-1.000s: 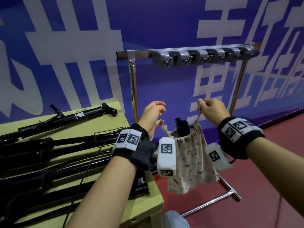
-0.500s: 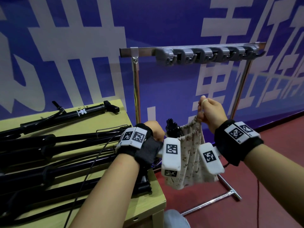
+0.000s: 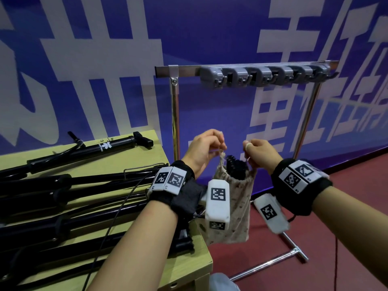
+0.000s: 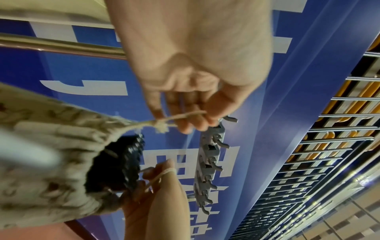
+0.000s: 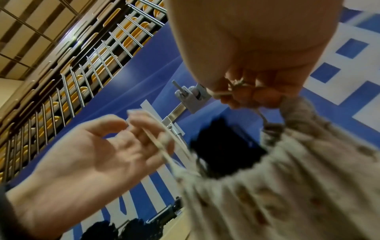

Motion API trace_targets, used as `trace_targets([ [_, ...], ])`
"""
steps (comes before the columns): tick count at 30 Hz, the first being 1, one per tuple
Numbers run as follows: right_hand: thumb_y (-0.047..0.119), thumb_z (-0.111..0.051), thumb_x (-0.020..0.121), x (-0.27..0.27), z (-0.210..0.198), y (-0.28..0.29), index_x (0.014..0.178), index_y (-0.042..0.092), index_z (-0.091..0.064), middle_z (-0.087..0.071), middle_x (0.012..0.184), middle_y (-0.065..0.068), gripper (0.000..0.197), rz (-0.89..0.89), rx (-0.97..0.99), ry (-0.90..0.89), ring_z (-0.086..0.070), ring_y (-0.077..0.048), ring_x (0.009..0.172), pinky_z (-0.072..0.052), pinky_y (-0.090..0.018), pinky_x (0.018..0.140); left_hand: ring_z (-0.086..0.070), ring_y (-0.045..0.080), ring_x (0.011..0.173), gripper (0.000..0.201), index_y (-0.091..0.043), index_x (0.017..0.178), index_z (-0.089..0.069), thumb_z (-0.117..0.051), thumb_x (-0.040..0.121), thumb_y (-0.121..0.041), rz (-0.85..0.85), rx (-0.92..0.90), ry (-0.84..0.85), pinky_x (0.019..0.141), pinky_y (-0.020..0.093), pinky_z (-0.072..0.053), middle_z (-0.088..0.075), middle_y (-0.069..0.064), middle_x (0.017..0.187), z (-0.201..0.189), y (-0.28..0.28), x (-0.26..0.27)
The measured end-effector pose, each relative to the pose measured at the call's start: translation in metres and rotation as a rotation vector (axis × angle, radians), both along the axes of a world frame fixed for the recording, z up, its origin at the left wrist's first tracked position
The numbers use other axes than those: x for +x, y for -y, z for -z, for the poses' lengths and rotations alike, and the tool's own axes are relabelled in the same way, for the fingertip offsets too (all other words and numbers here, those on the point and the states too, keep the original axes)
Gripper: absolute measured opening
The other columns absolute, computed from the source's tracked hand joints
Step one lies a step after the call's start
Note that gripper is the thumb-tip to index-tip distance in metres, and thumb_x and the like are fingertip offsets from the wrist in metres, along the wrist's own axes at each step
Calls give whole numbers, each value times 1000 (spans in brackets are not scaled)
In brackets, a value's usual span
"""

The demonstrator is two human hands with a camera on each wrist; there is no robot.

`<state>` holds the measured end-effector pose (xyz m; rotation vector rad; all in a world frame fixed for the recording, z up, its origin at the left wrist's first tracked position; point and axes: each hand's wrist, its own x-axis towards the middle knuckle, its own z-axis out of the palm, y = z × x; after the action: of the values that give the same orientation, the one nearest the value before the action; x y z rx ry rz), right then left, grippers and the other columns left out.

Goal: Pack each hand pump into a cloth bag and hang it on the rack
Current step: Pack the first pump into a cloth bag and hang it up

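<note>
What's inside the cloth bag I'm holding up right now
A black hand pump: its ribbed top pokes out of the cloth bag. The rest is covered by fabric.

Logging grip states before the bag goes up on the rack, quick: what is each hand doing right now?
Left hand: pinches the cloth bag's drawstring.
Right hand: grips the other drawstring end, holding the bag up.

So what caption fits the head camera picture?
Both hands pull the drawstrings of a cloth bag holding a pump, below the rack.

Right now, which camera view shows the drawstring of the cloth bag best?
The left wrist view: the drawstring runs sharply from the bag mouth into the left hand. The head view shows it small; the right wrist view blurs it.
</note>
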<state>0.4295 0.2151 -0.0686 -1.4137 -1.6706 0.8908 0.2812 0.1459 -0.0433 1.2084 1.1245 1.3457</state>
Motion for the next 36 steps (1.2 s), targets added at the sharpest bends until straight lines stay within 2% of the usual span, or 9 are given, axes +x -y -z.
trace_targets([
  [6, 20, -40, 100, -4, -7, 10, 67, 10, -44, -45, 59, -6, 35, -51, -59, -69, -41, -15, 41, -38, -16, 37, -50, 12, 63, 29, -19, 95, -59, -35, 91, -4, 5, -16, -49, 66, 26, -44, -57, 0, 78, 0, 3, -3],
  [12, 12, -32, 98, -11, -19, 24, 70, 9, -41, -48, 59, -10, 29, -68, -19, -416, -48, -18, 34, -41, -21, 38, -52, 18, 60, 24, -11, 114, -39, -38, 94, 1, -34, -11, 131, 63, 28, -48, -55, 7, 90, -3, 5, 3],
  [15, 20, -27, 101, -15, -21, 25, 72, 7, -41, -50, 63, -13, 35, -70, -103, -341, -57, -26, 42, -46, -24, 42, -54, 21, 60, 30, -20, 117, -28, -39, 95, -2, -75, -43, 125, 65, 31, -49, -52, 15, 107, -3, 4, 4],
  [18, 23, -26, 102, -17, -22, 24, 70, 7, -42, -49, 64, -14, 39, -75, -94, -274, -55, -30, 52, -45, -31, 52, -62, 27, 74, 39, -26, 126, -23, -38, 96, -6, 1, -87, 61, 78, 33, -51, -50, 16, 121, 0, 6, 8],
  [21, 15, -28, 100, -15, -19, 23, 68, 8, -41, -46, 62, -12, 35, -52, -137, -359, -49, -25, 49, -41, -27, 48, -63, 31, 86, 40, -33, 123, -24, -40, 96, -8, 21, -83, 111, 81, 35, -51, -38, 15, 138, -1, 5, 8],
  [25, 7, -32, 94, -20, -10, 24, 67, 10, -41, -42, 59, -10, 28, -39, -175, -438, -51, -22, 49, -45, -23, 46, -38, 33, 119, 43, -36, 131, -23, -39, 98, -15, 36, -97, 150, 91, 44, -44, -10, -1, 153, 0, 2, 7],
  [29, 17, -38, 100, -30, -5, 24, 72, 12, -43, -43, 65, -6, 29, -44, -82, -468, -45, -18, 52, -41, -24, 49, -15, 38, 139, 49, -36, 139, -20, -37, 97, -16, 29, -101, 151, 93, 45, -41, 3, -8, 156, 0, 0, 6],
  [34, 8, -48, 95, -31, -4, 19, 71, 14, -47, -48, 61, -4, 25, -26, 199, -392, -46, -13, 57, -40, -18, 56, -28, 39, 134, 37, -34, 129, -30, -34, 96, -16, 14, -116, 125, 84, 38, -42, -12, -1, 153, 3, -2, 5],
  [36, 9, -51, 94, -29, -3, 18, 71, 15, -49, -53, 60, -4, 23, -13, 280, -334, -51, -17, 58, -42, -24, 61, -35, 36, 130, 38, -30, 133, -30, -33, 97, -16, 21, -138, 113, 82, 37, -43, -14, 0, 152, 4, -1, 4],
])
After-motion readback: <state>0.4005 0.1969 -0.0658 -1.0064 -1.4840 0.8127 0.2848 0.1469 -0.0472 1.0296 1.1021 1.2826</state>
